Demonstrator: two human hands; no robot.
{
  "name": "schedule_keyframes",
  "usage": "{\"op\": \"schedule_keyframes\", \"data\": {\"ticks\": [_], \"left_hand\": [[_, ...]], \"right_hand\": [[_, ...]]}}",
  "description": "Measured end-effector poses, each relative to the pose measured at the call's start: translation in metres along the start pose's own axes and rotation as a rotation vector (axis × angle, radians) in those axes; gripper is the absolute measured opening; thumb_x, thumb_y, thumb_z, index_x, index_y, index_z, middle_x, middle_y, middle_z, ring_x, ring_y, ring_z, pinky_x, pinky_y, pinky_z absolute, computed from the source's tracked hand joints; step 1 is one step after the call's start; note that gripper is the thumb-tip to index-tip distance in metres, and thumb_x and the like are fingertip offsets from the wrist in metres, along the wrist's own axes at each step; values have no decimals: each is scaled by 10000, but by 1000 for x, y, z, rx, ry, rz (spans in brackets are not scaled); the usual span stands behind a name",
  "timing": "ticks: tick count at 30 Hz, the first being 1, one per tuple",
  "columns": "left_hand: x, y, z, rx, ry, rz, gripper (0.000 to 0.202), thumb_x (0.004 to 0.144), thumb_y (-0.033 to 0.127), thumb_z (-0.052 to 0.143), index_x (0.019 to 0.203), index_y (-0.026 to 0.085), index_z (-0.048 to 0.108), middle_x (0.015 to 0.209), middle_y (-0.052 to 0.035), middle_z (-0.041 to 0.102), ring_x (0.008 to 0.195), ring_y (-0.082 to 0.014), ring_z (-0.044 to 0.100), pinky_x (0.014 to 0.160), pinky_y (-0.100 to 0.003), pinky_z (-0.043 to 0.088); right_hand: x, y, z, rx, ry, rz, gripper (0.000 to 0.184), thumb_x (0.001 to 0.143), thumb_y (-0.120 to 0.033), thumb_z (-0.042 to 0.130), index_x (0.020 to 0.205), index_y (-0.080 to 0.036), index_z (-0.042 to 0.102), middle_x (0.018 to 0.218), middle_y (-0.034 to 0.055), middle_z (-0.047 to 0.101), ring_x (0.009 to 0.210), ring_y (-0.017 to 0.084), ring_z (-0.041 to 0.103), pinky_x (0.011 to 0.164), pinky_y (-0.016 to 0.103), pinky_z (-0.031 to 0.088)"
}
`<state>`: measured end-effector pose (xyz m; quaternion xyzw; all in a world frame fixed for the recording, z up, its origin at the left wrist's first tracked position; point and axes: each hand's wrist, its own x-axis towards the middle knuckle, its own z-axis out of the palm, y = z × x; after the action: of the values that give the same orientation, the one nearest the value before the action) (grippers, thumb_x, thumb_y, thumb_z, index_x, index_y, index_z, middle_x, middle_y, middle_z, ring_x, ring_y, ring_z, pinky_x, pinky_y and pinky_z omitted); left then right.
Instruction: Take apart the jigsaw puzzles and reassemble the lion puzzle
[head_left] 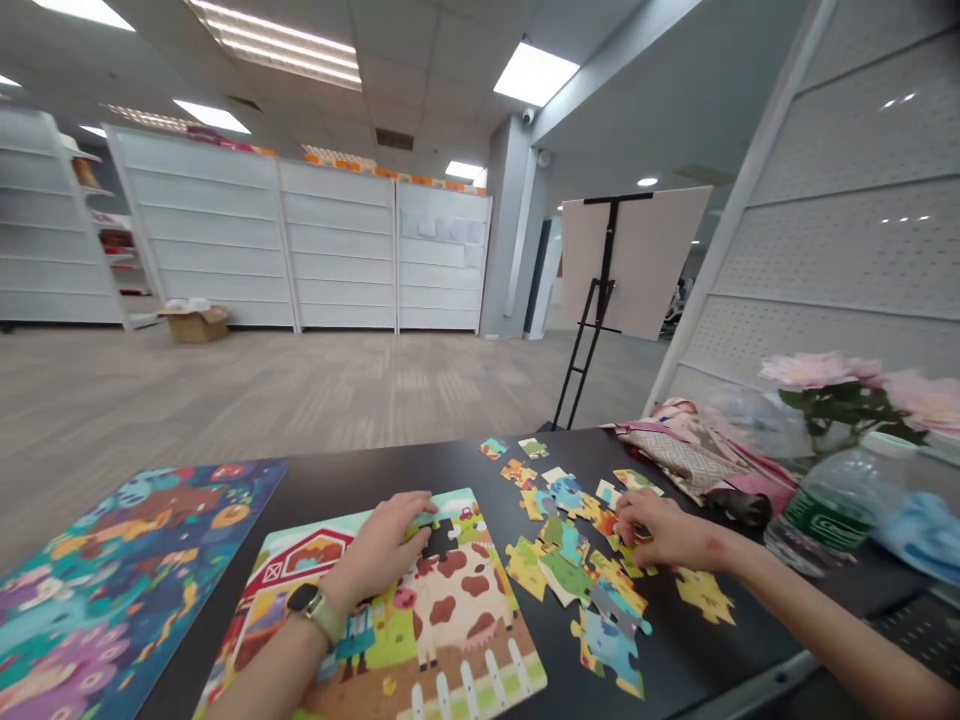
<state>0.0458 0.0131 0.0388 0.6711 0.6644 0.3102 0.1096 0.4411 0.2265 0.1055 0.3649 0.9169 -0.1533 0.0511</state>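
The farm puzzle (pixel 469 600) lies on the black table (pixel 322 487), a dark gap near its top edge; a bare strip separates it from the blue picture board (pixel 142 570). Loose pieces (pixel 566 580) crowd its right side, with a bottle (pixel 832 505) and cloth bag (pixel 694 455) beyond. The left hand (pixel 382 545) rests on the puzzle, fingers loosely spread; the right hand's (pixel 654 528) fingers curl among the pieces, their grip unclear.

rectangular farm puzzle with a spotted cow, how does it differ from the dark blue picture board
The farm puzzle has a dark gap; the picture board shows none. The puzzle lies partly under the left hand; the board lies untouched. Both lie flat on the black table.
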Motion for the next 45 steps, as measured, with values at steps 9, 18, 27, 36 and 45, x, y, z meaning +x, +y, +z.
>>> {"op": "schedule_keyframes", "data": {"ticks": [9,18,27,36,45], "left_hand": [[1,-5,-1,-238,76,-17,276,851,234,581,1108,257,678,1327,-71,625,1260,-290,537,1107,-461,374],[23,-35,-5,-542,276,-181,274,901,241,447,1083,136,623,1094,-115,706,995,-217,662,881,-330,520],[7,-11,-12,-500,177,-82,188,838,197,552,976,181,680,1006,-48,713,875,-189,651,803,-291,506],[7,-8,-11,-330,126,-50,215,830,179,591,1020,216,684,1065,-44,698,1005,-221,622,888,-328,481],[5,-2,-12,-215,12,48,314,715,178,753,1020,238,708,1077,-44,668,1033,-259,573,943,-356,439]], "right_hand": [[3,4,7,15,132,2,540,492,-253,741,1023,-346,769,1245,69,665,1284,396,475,1078,548,317],[33,-37,-13,181,163,-27,395,582,-466,781,929,-281,743,1118,75,712,1063,325,627,907,387,495],[97,-221,68,324,152,-148,273,715,-363,728,939,-213,683,676,-32,643,613,145,577,537,227,349],[125,-221,68,234,218,-147,119,733,-319,693,692,-209,672,650,0,671,636,173,589,569,254,320],[121,-223,75,276,225,-172,114,779,-304,661,715,-215,630,642,-34,646,613,135,560,556,237,315]]}}
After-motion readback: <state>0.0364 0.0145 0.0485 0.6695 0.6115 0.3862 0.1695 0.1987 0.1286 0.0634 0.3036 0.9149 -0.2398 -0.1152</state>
